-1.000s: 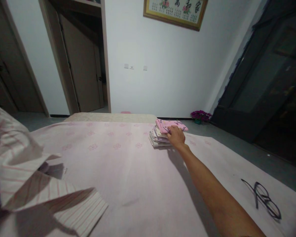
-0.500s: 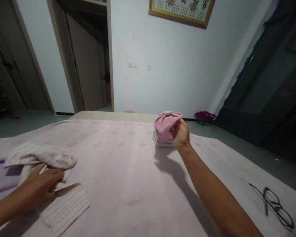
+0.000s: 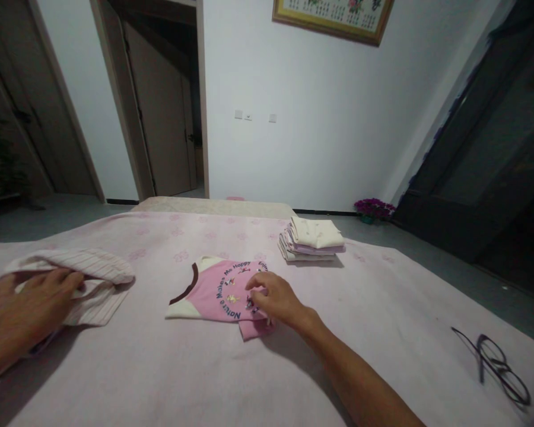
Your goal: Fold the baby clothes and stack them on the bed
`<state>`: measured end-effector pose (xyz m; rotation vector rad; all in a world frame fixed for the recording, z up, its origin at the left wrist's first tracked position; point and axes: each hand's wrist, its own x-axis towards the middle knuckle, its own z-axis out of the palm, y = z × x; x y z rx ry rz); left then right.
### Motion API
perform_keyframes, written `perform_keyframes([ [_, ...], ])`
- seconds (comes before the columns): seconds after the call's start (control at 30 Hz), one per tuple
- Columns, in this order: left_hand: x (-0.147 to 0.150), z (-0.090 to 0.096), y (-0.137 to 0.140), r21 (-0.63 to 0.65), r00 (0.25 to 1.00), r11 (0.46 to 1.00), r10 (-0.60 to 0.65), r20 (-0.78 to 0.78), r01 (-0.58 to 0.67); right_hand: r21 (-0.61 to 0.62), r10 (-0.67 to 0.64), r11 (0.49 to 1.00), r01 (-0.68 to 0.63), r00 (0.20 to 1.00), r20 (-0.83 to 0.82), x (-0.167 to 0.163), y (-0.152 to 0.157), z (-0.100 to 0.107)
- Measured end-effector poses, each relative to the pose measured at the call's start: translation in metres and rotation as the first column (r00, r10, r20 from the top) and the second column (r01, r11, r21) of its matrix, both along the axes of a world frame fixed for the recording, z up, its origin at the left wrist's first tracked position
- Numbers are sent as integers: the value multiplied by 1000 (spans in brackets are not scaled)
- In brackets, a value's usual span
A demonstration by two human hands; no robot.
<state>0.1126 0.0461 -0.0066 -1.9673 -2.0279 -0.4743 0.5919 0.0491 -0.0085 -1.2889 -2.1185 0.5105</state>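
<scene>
A pink shirt (image 3: 209, 290) with cream shoulders, a brown neckline and dark lettering lies flat and partly folded in the middle of the bed. Over its right end is my right hand (image 3: 276, 299), thumb and fingers apart and slightly bent, holding nothing. At the left, the fingers of my left hand (image 3: 42, 299) are bent round a bunched cream garment with thin stripes (image 3: 102, 270). The hand covers part of that cloth. Something purple peeks out beneath it at the left edge.
A stack of folded clothes (image 3: 314, 237), cream on top, stands at the far right of the pink flowered bed sheet (image 3: 182, 367). Black-framed glasses (image 3: 493, 365) lie near the right edge. Beyond the bed are a white wall, a door (image 3: 160, 112) and purple flowers (image 3: 374, 207).
The pink shirt has come off the stack onto the middle of the bed, and my right hand has loosened from it. My left hand and the striped garment have shifted left, drawing its sleeve away.
</scene>
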Motion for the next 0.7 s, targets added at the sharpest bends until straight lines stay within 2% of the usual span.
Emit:
perform_keyframes([
  [0.07, 34, 1, -5, 71, 987, 995, -52, -152, 63, 83, 91, 990, -114, 967, 237, -18, -10, 3],
  [0.1, 51, 0, -8, 122, 983, 986, -90, -158, 110, 86, 117, 984, -158, 925, 360, -25, -13, 4],
  [0.17, 82, -5, -14, 95, 963, 960, -257, -83, 264, 63, 116, 983, -175, 841, 529, -33, -15, 3],
  [0.2, 94, -11, -15, 52, 944, 943, -329, -12, 329, 59, 94, 987, -151, 830, 549, -35, -14, 2],
  [0.23, 104, -19, -16, 8, 924, 926, -378, 65, 378, 56, 72, 991, -117, 854, 515, -34, -13, 1],
  [0.3, 116, -36, -13, -49, 888, 906, -399, 228, 420, 1, 50, 999, -52, 962, 270, -31, -8, 4],
  [0.33, 119, -43, -10, -58, 872, 905, -385, 303, 421, -60, 45, 997, -41, 997, 66, -29, -6, 8],
  [0.37, 122, -48, -5, -56, 852, 907, -368, 372, 417, -130, 33, 990, -55, 985, -169, -26, -4, 13],
  [0.4, 126, -51, -1, -43, 825, 907, -361, 435, 419, -194, 10, 976, -95, 916, -400, -24, -3, 20],
  [0.47, 139, -48, 4, 12, 745, 890, -389, 542, 456, -259, -56, 944, -206, 672, -738, -22, -2, 34],
  [0.53, 163, -38, 0, 72, 620, 838, -455, 640, 541, -269, -112, 912, -311, 442, -890, -24, -4, 47],
  [0.57, 178, -33, -6, 90, 538, 803, -473, 698, 589, -280, -147, 894, -350, 362, -921, -25, -5, 50],
  [0.63, 210, -25, -25, 77, 353, 728, -419, 837, 681, -321, -222, 854, -410, 271, -937, -30, -7, 53],
  [0.67, 225, -23, -35, 61, 257, 725, -320, 912, 686, -345, -256, 834, -431, 252, -933, -33, -7, 51],
  [0.7, 238, -23, -44, 49, 161, 744, -207, 965, 667, -367, -279, 814, -450, 251, -927, -35, -8, 49],
])
